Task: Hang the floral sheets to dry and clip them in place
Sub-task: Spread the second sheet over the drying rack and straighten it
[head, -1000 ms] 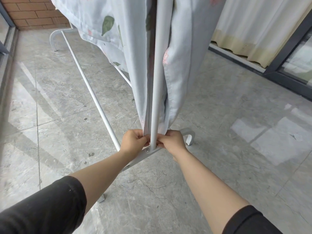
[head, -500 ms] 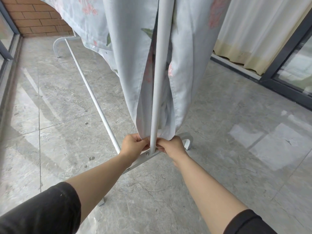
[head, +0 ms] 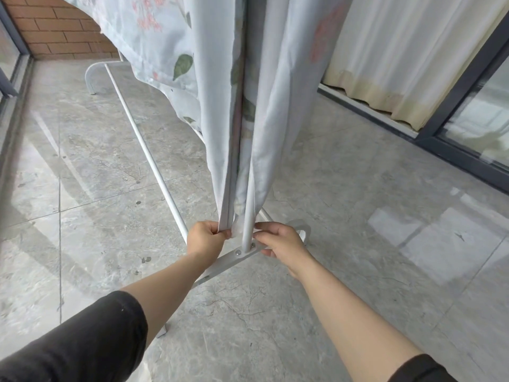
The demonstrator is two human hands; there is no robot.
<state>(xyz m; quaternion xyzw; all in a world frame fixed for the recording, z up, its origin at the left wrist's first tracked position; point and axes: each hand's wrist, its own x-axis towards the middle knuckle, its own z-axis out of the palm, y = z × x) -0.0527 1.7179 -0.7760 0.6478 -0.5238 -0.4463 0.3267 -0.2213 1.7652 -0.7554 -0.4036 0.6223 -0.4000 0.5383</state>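
L hand [head: 206, 239] & R hand [head: 282, 242]: each grip pinches the sheet [head: 214, 119] hem either side of the rack pole [head: 247, 221], prob. to tug it straight.

Pale blue cotton sheet [head: 214, 106] printed with pink blossoms and green leaves; white metal drying rack [head: 154, 172]; grey veined marble floor [head: 344, 216]; red-brown brick wall [head: 55, 28].

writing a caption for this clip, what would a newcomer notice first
The pale floral sheet hangs down the middle, draped either side of the rack's white pole. At its bottom edge, near the floor, the left hand and right hand each pinch the hem. A cream curtain hangs at upper right.
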